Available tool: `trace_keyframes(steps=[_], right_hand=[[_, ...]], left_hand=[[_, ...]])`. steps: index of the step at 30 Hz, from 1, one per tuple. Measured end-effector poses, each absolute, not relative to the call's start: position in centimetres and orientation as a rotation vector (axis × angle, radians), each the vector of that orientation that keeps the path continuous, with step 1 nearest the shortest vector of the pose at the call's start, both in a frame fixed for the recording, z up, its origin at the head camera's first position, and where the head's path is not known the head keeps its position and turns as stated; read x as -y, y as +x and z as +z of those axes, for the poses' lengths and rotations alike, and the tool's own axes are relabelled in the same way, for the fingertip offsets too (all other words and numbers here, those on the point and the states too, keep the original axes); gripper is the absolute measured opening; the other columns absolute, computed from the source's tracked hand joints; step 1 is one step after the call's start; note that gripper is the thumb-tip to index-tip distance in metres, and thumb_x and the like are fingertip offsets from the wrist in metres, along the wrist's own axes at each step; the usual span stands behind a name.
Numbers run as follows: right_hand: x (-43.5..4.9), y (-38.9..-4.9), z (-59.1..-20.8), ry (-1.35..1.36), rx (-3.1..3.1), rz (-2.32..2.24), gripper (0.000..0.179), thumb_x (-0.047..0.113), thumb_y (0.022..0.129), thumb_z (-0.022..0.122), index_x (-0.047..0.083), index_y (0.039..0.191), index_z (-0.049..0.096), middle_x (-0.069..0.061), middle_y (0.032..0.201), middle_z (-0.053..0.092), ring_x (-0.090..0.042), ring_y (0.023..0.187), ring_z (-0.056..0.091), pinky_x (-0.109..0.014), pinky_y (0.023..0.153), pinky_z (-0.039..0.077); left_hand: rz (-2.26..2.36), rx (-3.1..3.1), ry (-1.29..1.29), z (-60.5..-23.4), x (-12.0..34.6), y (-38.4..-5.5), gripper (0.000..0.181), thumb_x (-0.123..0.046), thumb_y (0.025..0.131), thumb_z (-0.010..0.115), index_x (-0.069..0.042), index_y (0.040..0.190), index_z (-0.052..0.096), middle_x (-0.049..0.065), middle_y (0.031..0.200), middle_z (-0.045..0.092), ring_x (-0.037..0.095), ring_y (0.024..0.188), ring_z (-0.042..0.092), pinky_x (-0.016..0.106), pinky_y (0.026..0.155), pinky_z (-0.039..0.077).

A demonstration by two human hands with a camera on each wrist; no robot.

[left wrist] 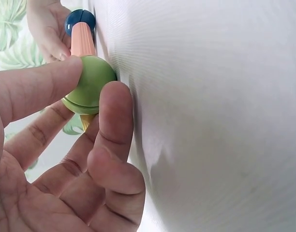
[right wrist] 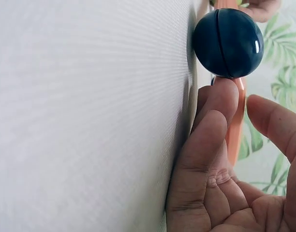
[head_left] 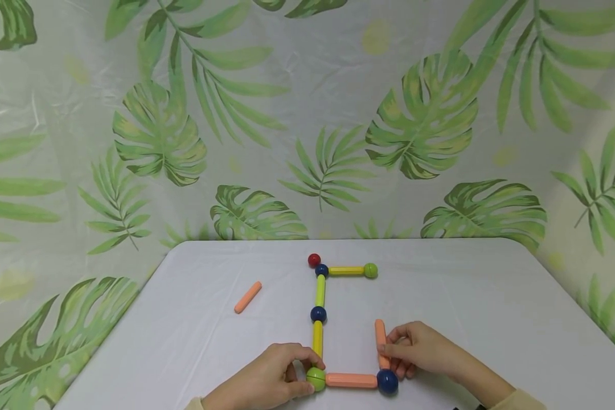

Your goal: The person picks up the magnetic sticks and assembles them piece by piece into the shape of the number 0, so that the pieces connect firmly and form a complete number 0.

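Observation:
My left hand (head_left: 274,376) pinches a light green ball (head_left: 316,378) between thumb and fingers; the left wrist view shows the same green ball (left wrist: 92,82) up close. An orange stick (head_left: 351,380) runs from it to a dark blue ball (head_left: 387,381). My right hand (head_left: 422,350) holds another orange stick (head_left: 380,336) by its side, thumb over it. That stick's near end meets the blue ball, and its far end touches nothing. In the right wrist view, fingers lie beside the stick (right wrist: 236,125), under the blue ball (right wrist: 229,43).
From the green ball a yellow stick (head_left: 318,339) leads away to a blue ball (head_left: 318,314), a lime stick (head_left: 320,290) and another blue ball (head_left: 322,270). A red ball (head_left: 314,260) and a yellow stick (head_left: 345,270) with a green ball (head_left: 370,270) adjoin it. A loose orange stick (head_left: 248,297) lies left.

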State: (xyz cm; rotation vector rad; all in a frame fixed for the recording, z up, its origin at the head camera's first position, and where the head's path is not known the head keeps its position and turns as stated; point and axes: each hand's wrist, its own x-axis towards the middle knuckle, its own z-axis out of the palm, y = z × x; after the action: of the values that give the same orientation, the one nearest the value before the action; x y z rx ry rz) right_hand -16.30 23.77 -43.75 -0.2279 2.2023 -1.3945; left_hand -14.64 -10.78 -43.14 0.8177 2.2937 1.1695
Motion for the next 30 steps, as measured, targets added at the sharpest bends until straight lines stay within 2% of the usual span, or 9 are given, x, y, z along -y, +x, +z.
trace_keyframes(steps=[7,11,15,18,25,30], right_hand=[[-24.0,-16.0,-44.1,-0.261,-2.17,-1.42,0.027,0.026,0.103,0.074,0.0,0.109,0.069,-0.001,0.072,0.074,-0.008,0.062,0.068,-0.02,0.056,0.054],[-24.1,-16.0,-44.3,-0.286,-2.15,-1.449,0.03,0.027,0.103,0.074,-0.001,0.11,0.069,-0.001,0.072,0.074,-0.008,0.063,0.068,-0.02,0.056,0.055],[-24.1,-16.0,-44.2,-0.29,-2.139,-1.463,0.032,0.029,0.102,0.075,-0.001,0.109,0.068,-0.001,0.072,0.074,-0.008,0.063,0.068,-0.02,0.056,0.054],[-24.2,-16.0,-44.2,-0.291,-2.136,-1.463,0.03,0.027,0.102,0.075,-0.001,0.109,0.068,-0.001,0.072,0.073,-0.008,0.062,0.067,-0.019,0.056,0.054],[-24.2,-15.9,-44.3,-0.286,-2.15,-1.45,0.025,0.024,0.103,0.074,0.001,0.108,0.067,0.0,0.07,0.072,-0.008,0.061,0.066,-0.019,0.055,0.053],[-24.2,-15.7,-44.2,-0.29,-2.154,-1.452,0.026,0.025,0.102,0.074,0.001,0.108,0.066,0.0,0.069,0.071,-0.008,0.061,0.066,-0.019,0.055,0.053]], left_hand=[[1.122,-2.286,0.859,-42.7,11.1,-15.1,0.029,-0.024,0.098,0.081,-0.023,0.126,0.072,-0.015,0.104,0.068,-0.002,0.069,0.06,0.018,0.067,0.054],[1.072,-2.335,0.865,-41.9,11.4,-16.4,0.032,-0.029,0.099,0.08,-0.023,0.129,0.071,-0.007,0.108,0.07,0.001,0.069,0.062,0.02,0.068,0.054],[1.003,-2.43,0.918,-40.5,11.4,-18.3,0.032,-0.027,0.101,0.077,-0.02,0.131,0.07,0.003,0.113,0.072,0.002,0.07,0.063,0.021,0.069,0.055],[0.954,-2.519,0.937,-39.5,11.2,-19.9,0.034,-0.027,0.102,0.077,-0.017,0.133,0.07,0.003,0.113,0.073,0.004,0.072,0.063,0.023,0.068,0.055],[0.907,-2.733,0.892,-38.2,10.3,-24.4,0.031,-0.02,0.101,0.077,-0.019,0.132,0.07,0.005,0.113,0.074,0.009,0.072,0.062,0.025,0.064,0.054],[0.975,-2.769,0.772,-38.1,9.8,-27.9,0.033,-0.015,0.102,0.075,-0.017,0.135,0.068,0.009,0.114,0.072,0.024,0.073,0.072,0.027,0.064,0.055]])
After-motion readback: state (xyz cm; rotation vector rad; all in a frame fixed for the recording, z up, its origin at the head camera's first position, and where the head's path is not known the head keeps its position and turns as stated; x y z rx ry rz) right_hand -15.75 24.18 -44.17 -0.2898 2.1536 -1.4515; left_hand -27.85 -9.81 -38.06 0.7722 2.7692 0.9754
